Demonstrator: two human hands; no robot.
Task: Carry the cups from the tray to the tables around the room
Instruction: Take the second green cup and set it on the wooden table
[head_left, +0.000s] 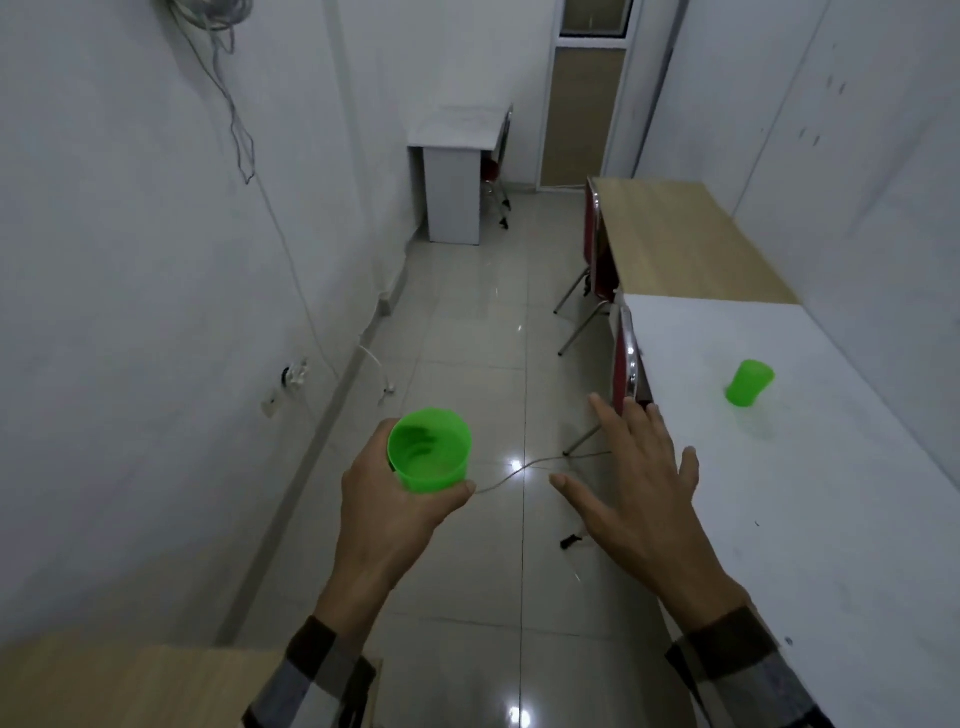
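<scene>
My left hand (392, 512) grips a green plastic cup (430, 449) from below and holds it upright over the tiled floor, mouth facing up. My right hand (636, 486) hovers beside it with fingers spread and nothing in it, at the near left edge of a white table (810, 519). A second green cup (748, 383) stands upside down on that white table, to the right of my right hand. No tray is in view.
A wooden table (680, 244) stands beyond the white one along the right wall, with red chairs (597, 244) tucked at both. A small white desk (457, 132) sits at the far left by a door. Another wooden tabletop (130, 686) is at bottom left. Cables (524, 467) lie on the floor.
</scene>
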